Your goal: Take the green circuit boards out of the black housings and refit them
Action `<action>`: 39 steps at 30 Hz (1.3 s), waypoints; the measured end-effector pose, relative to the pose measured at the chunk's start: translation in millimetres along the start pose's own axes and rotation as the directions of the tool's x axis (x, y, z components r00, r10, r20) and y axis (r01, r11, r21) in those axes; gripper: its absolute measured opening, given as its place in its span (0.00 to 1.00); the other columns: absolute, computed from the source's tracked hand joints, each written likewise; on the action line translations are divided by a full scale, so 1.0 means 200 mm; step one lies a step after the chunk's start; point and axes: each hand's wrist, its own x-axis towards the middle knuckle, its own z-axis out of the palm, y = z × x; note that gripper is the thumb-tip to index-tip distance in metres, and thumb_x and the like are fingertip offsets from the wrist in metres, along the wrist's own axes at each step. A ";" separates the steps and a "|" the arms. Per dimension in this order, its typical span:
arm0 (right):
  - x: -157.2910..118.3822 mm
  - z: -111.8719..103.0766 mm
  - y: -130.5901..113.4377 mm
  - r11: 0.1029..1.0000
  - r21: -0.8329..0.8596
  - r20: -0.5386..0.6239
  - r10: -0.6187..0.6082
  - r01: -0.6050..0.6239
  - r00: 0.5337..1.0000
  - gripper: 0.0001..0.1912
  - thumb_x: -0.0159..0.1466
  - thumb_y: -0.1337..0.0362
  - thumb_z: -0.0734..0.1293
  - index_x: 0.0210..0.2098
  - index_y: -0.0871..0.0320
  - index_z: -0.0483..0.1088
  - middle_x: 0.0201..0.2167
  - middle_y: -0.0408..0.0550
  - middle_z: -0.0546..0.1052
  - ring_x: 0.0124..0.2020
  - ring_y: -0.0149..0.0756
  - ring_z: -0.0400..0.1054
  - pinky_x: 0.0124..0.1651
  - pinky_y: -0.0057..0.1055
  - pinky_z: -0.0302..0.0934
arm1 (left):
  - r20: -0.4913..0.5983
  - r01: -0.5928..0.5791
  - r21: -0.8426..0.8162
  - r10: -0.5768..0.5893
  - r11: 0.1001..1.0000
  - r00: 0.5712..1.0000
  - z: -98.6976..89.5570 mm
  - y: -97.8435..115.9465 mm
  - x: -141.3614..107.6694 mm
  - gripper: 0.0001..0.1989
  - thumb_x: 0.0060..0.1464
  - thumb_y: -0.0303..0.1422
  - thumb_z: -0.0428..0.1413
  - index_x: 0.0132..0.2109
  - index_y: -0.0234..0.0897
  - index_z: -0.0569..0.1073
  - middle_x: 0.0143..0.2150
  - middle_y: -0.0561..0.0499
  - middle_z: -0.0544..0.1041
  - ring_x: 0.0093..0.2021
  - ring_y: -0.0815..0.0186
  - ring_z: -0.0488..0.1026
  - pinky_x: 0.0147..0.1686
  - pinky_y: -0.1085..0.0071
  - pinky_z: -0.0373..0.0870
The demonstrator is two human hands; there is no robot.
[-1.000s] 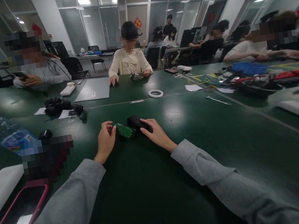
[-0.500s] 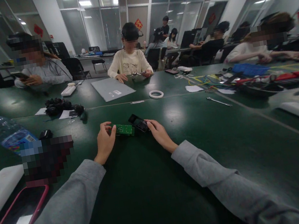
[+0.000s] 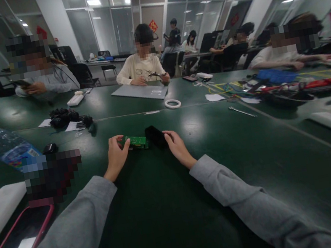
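A green circuit board [image 3: 137, 142] is pinched between the thumb and fingers of my left hand [image 3: 117, 154], just above or on the dark green table [image 3: 167, 209]. My right hand [image 3: 177, 146] grips the right edge of a black plastic piece [image 3: 155, 137], which looks like a small housing. The piece is tilted, and its upper end comes close to the right end of the board. I cannot tell whether the two touch. Its surface is too dark to show detail.
On my left are a water bottle [image 3: 9, 145], a white power bank [image 3: 2, 215] and a red-edged phone [image 3: 23, 247]. Ahead lies a white tape ring [image 3: 172, 104]. A wrench-like metal tool [image 3: 242, 112] and tangled wires [image 3: 230, 89] are to the right. Several people sit around.
The black piece has turned in my right hand and shows a plain dark side. My left hand and the board have barely moved. Across the table, a person's grey panel has shifted right.
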 end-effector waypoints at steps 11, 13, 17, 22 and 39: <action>-0.03 -0.01 -0.07 0.981 -0.144 0.091 -0.114 0.126 0.989 0.32 0.56 0.50 0.71 0.56 0.57 0.62 0.51 0.56 0.65 0.54 0.50 0.59 0.56 0.50 0.58 | 0.100 0.083 -0.155 -0.068 0.985 0.993 0.02 -0.03 0.01 0.19 0.57 0.42 0.52 0.51 0.36 0.66 0.50 0.42 0.73 0.47 0.60 0.73 0.47 0.59 0.70; -0.03 -0.01 -0.06 0.980 -0.146 0.110 -0.121 0.136 0.987 0.32 0.57 0.54 0.71 0.56 0.57 0.61 0.51 0.56 0.65 0.54 0.49 0.59 0.56 0.50 0.58 | 0.115 0.092 -0.184 -0.072 0.979 0.991 0.01 -0.02 0.01 0.18 0.57 0.41 0.52 0.51 0.37 0.67 0.50 0.42 0.74 0.48 0.60 0.73 0.49 0.59 0.70; -0.03 -0.01 -0.05 0.979 -0.130 0.131 -0.143 0.160 0.981 0.29 0.58 0.61 0.69 0.56 0.58 0.60 0.51 0.55 0.66 0.52 0.47 0.61 0.55 0.48 0.59 | 0.140 0.096 -0.214 -0.067 0.972 0.988 0.01 -0.02 0.01 0.17 0.58 0.40 0.51 0.51 0.37 0.69 0.50 0.44 0.75 0.48 0.60 0.74 0.49 0.60 0.70; -0.03 -0.01 -0.07 0.972 -0.110 0.181 -0.186 0.208 0.966 0.27 0.58 0.65 0.66 0.56 0.56 0.60 0.51 0.52 0.67 0.53 0.46 0.61 0.57 0.47 0.58 | 0.148 0.123 -0.238 -0.089 0.963 0.985 0.00 -0.02 0.02 0.16 0.58 0.39 0.51 0.50 0.36 0.70 0.49 0.43 0.76 0.47 0.61 0.75 0.49 0.59 0.70; -0.08 -0.01 -0.17 0.863 -0.346 0.246 -0.295 0.368 0.923 0.34 0.66 0.55 0.62 0.67 0.51 0.44 0.58 0.55 0.58 0.58 0.52 0.54 0.58 0.53 0.54 | 0.109 0.147 -0.322 -0.117 0.935 0.987 0.03 -0.05 0.04 0.15 0.54 0.34 0.53 0.50 0.36 0.69 0.50 0.44 0.72 0.49 0.61 0.71 0.46 0.61 0.72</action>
